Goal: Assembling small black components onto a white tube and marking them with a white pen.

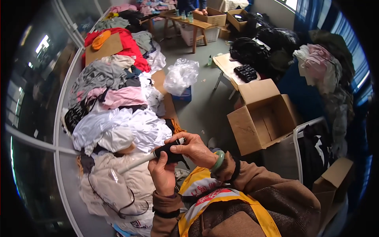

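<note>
Fingers (pixel 160 161) of left hand (pixel 164 181) and right hand (pixel 197 151) closed narrowly on black item (pixel 165 153) between them, smooth pale tube (pixel 136 162) jutting leftward, crumpled white cloth (pixel 148 125) beyond fingers, stiff cardboard box (pixel 245 132) rightward.

The left hand (pixel 163 178) and right hand (pixel 197 151) hold black material (pixel 167 154) around a pale rod (pixel 136 163) near heaped clothes (pixel 122 125).

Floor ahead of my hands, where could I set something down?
Mostly bare grey floor runs between the clear plastic bag and the open cardboard box, whose inside looks bare. Crowded: left with heaped clothes, upper right with black bundles.
</note>
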`<move>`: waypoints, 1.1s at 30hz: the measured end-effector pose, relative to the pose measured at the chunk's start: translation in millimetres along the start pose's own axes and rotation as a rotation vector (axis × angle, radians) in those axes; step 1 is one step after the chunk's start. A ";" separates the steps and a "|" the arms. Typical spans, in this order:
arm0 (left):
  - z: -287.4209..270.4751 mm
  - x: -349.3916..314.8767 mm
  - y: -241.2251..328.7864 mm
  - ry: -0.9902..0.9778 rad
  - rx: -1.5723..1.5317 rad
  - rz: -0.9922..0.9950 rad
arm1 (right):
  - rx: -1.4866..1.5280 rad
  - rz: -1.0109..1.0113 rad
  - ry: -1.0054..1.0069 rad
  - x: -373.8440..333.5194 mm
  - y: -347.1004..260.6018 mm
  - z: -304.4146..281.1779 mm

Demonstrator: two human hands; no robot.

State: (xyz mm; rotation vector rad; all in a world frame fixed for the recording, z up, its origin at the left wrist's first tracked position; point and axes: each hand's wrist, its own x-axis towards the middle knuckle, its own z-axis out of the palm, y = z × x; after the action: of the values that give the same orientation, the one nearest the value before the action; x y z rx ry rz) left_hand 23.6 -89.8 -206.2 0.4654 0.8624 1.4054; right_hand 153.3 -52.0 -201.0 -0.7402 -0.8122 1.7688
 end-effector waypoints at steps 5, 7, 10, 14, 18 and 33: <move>38.7 47.6 0.6 0.043 0.106 -0.010 | -0.212 -0.142 0.104 40.6 -39.9 -73.8; 50.4 72.1 2.0 0.041 0.158 -0.046 | -0.166 -0.164 0.174 59.2 -58.3 -89.6; 83.5 109.4 -7.0 -0.092 0.167 -0.072 | -0.210 -0.302 0.204 73.4 -88.2 -95.0; 125.7 161.2 -32.7 -0.149 0.110 -0.175 | -0.352 -0.308 0.079 103.1 -113.4 -120.8; 164.5 205.7 -60.6 -0.183 0.111 -0.247 | -0.441 -0.137 0.218 120.8 -134.3 -169.5; 271.6 362.7 -102.5 -0.378 0.043 -0.479 | 0.005 -0.360 0.635 199.2 -235.8 -255.4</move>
State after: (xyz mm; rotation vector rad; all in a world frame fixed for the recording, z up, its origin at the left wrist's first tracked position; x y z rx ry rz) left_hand 274.2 301.3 -200.3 0.4972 0.6400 0.8260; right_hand 420.9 245.5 -182.9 -1.0078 -0.4660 1.1148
